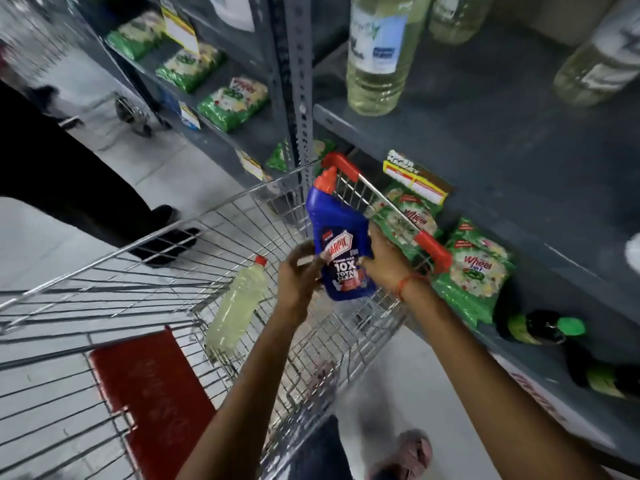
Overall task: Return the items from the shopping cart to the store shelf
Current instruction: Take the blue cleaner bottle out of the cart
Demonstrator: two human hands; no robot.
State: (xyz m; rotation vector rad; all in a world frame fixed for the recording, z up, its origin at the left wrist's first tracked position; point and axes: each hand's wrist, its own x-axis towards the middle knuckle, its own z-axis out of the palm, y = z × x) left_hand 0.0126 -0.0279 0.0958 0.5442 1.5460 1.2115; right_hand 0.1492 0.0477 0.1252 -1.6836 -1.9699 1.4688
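Both hands hold a blue plastic cleaner bottle with a red-orange angled cap [341, 242] above the silver wire shopping cart [145, 271]: the right hand [382, 261] grips the bottle's right side, a red thread at its wrist, and the left hand [299, 277] closes on its lower left edge. The bottle stands nearly upright, cap toward the shelf. A pale yellow clear plastic bottle with a red cap [237, 306] lies inside the cart. Beside the cart, the grey metal store shelf [485, 140] carries green detergent packets [472, 271] below and large pale liquid bottles [375, 57] above.
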